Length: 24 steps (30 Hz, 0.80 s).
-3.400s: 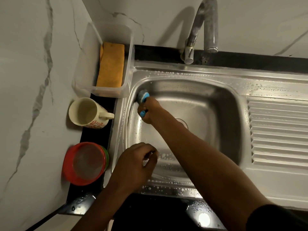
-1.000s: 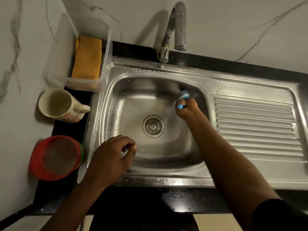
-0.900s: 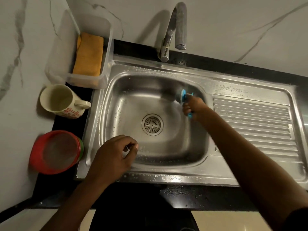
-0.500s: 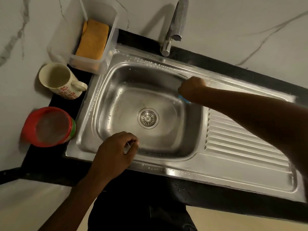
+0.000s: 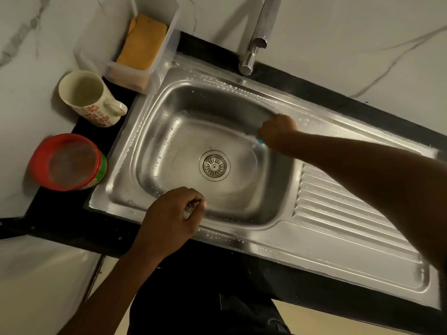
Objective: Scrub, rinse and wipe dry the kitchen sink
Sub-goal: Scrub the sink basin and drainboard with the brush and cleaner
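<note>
cream red-flowered mug, orange cloth

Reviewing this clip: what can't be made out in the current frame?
Head view only.
Scrubber: hidden under the right hand; just a blue tip shows.
Tap: upper arch cut off by the top edge.
Left hand: curled fingers hide whether it holds anything.

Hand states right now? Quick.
Left hand: fingers curled by the front rim of the sink; cannot tell if holding anything.
Right hand: gripping the blue scrubber in the sink's far right corner.
</note>
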Each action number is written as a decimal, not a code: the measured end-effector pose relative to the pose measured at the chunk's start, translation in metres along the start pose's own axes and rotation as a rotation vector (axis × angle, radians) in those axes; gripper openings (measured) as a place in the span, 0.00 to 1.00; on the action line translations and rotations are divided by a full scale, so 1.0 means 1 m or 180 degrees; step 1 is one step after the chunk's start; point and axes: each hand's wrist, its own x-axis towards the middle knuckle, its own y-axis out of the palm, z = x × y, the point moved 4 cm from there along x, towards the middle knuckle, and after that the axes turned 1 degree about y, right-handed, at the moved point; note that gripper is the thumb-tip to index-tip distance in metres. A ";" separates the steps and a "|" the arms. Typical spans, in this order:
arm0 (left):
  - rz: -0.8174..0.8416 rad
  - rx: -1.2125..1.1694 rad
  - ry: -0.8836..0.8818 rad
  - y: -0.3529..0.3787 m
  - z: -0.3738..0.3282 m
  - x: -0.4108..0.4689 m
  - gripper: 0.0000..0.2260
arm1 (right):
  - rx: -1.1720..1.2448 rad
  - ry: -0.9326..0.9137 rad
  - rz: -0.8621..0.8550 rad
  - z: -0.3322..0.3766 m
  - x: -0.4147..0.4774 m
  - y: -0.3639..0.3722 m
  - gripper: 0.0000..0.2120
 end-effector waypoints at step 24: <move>0.0376 0.0080 0.0020 -0.019 0.019 0.024 0.03 | 0.4687 0.3013 0.0543 0.080 0.012 0.088 0.20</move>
